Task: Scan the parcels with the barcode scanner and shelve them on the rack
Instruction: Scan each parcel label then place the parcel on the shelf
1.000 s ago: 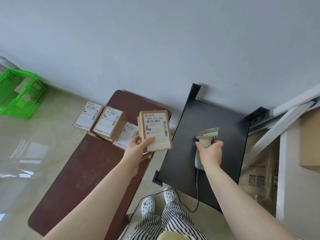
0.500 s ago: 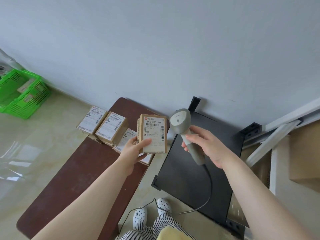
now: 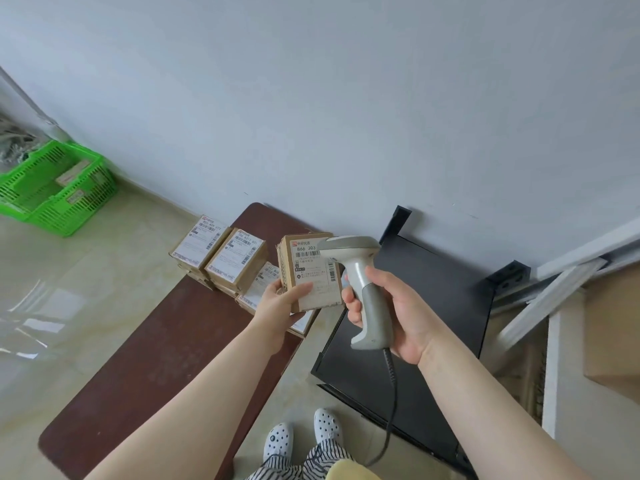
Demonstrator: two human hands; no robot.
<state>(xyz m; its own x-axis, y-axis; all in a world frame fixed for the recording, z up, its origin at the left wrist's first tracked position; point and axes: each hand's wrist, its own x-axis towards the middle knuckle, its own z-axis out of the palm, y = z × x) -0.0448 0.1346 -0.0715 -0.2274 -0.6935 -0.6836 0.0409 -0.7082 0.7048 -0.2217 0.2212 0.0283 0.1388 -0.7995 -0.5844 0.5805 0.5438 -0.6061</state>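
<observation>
My left hand (image 3: 280, 304) grips a small brown parcel (image 3: 308, 271) by its lower left corner, label facing me, above the far end of the brown table (image 3: 145, 358). My right hand (image 3: 391, 313) grips the handle of a grey barcode scanner (image 3: 360, 271). The scanner's head overlaps the parcel's upper right corner and hides part of the label. Its cable (image 3: 389, 410) hangs down toward the floor. Several other labelled parcels (image 3: 235, 259) lie stacked on the table's far end. The black rack shelf (image 3: 433, 306) lies to the right.
A green plastic basket (image 3: 59, 188) stands on the tiled floor at the far left by the wall. White rack framing (image 3: 554, 292) and a large cardboard box (image 3: 613, 334) are at the right edge. My feet in white shoes (image 3: 301, 434) stand between table and shelf.
My right hand lifted the scanner off the black shelf and brought it left and closer, up against the parcel's label. My left hand kept the parcel almost still.
</observation>
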